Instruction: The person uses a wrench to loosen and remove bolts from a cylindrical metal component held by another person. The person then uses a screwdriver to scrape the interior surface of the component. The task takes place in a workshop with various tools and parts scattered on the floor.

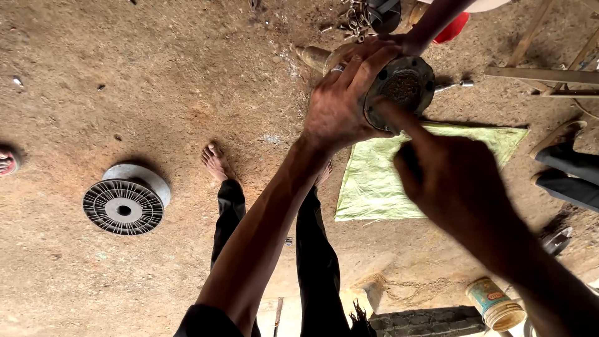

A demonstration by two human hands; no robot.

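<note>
A worker's left hand (pixel 340 106) clasps the rim of a round metal flange (pixel 399 90), fingers curled over its top edge; the right hand (pixel 449 178) sits just below, index finger pressed to the flange's lower rim, grasping nothing; the disc is grey, grimy, ringed with bolt holes around a rough, rusty centre; beneath lie a green cloth (pixel 380 187), packed dirt floor (pixel 125 93) and a ribbed grey spool (pixel 125 203).
</note>
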